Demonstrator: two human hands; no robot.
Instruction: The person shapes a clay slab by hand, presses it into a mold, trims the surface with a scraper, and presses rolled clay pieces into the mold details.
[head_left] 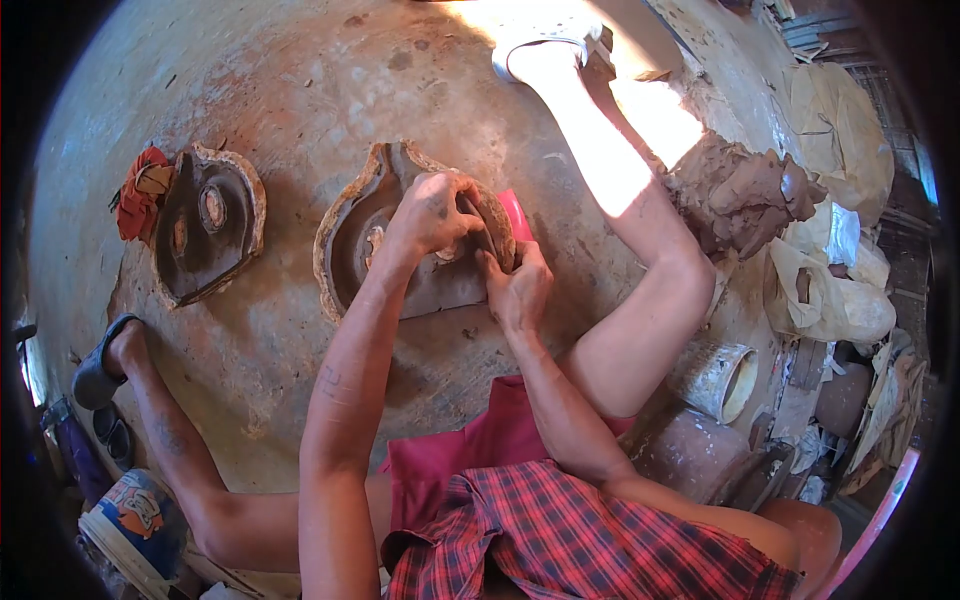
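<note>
A rough-rimmed mould (325, 265) lined with dark, wet clay lies on the floor in front of me. My left hand (437, 212) reaches over it, fingers bent down against the clay at its right inner wall; what the fingertips pinch, if anything, is hidden. Lower on the same side, my right hand (520, 287) is closed on the mould's rim, thumb inside and fingers outside. A flat pink piece (516, 212) sits just outside that rim. To the left rests a second clay-lined mould (258, 215), with a bundle of red cloth (137, 205) against it.
My bent legs flank the moulds, with a grey shoe (100, 362) at left. A large lump of brown clay (735, 190) is beyond my right knee. White bucket (738, 383) and plastic bags (835, 300) crowd the right side; a blue-labelled bucket (135, 520) stands lower left.
</note>
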